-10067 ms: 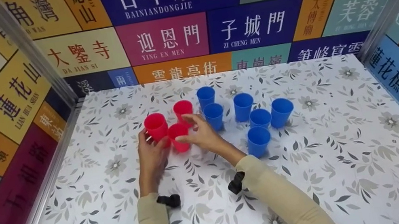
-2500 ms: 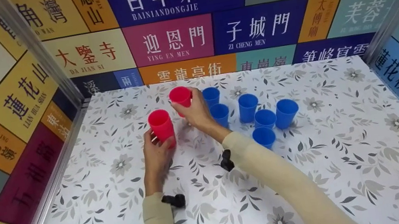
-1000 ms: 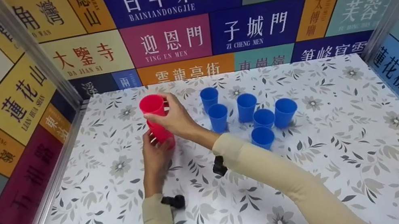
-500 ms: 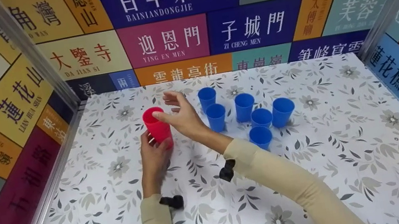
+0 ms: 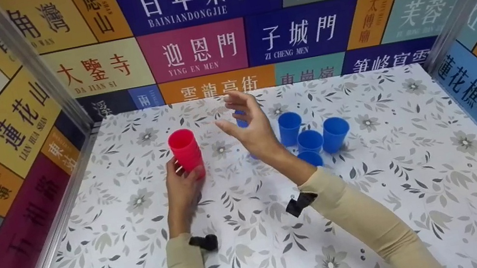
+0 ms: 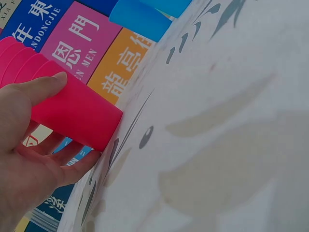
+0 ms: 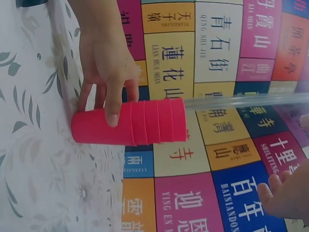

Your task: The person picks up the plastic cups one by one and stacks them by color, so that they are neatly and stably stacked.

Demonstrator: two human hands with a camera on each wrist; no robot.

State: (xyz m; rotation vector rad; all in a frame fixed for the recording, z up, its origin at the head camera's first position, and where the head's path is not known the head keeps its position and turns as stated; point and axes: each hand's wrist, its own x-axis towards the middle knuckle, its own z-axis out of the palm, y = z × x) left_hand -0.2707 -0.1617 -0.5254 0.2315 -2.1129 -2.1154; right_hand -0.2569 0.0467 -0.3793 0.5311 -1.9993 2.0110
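My left hand grips the lower part of a stack of nested red plastic cups, which stands upright on the table. In the left wrist view, thumb and fingers wrap around the bottom cup, and its base meets the tabletop. Several stacked rims show along the red stack in the right wrist view. My right hand is raised with fingers spread and loosely bent, holding nothing. It is in front of two blue cups, mostly hiding them; one blue cup shows behind its fingers.
More upright blue cups are grouped right of my right hand: one at the back, one in the middle, one at the right, and one in front partly covered by the wrist. Sign-printed walls enclose the floral table.
The separate red cups have been nested into one stack under my left hand. My right hand brought the last red cup over, let go, and moved right toward the blue cups.
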